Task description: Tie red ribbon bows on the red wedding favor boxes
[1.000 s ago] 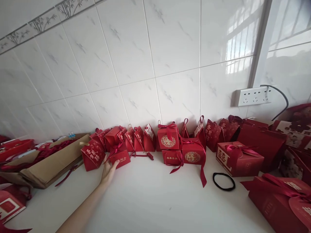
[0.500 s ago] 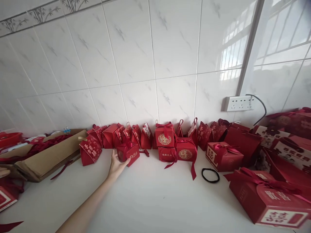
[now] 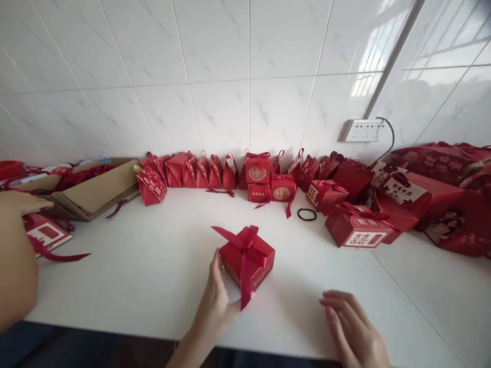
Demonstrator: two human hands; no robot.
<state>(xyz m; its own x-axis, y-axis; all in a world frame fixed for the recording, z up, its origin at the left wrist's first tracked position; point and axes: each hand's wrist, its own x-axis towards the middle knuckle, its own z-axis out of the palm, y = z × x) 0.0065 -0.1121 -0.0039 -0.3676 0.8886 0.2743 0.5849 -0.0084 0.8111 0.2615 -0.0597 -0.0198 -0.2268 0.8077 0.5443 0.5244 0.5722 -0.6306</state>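
Note:
A small red box with a ribbon bow (image 3: 248,255) rests on the white table (image 3: 126,286), near the middle. My left hand (image 3: 220,301) grips it from the left and front, fingers on its side and thumb at the front. One ribbon tail sticks out to the upper left and another hangs over the front. My right hand (image 3: 355,324) is to the right of the box, over the table, with nothing in it and its fingers loosely curled and apart.
Red boxes (image 3: 203,171) line the tiled wall. More stand at the right, near a black ring (image 3: 307,214). A brown carton (image 3: 99,191) is at the left. Another person's arm (image 3: 17,255) reaches in at the left edge, beside a red and white box (image 3: 48,232).
My left hand has brought the ribboned box from near the back row toward the front of the table. My right hand has come into view. The camera looks lower.

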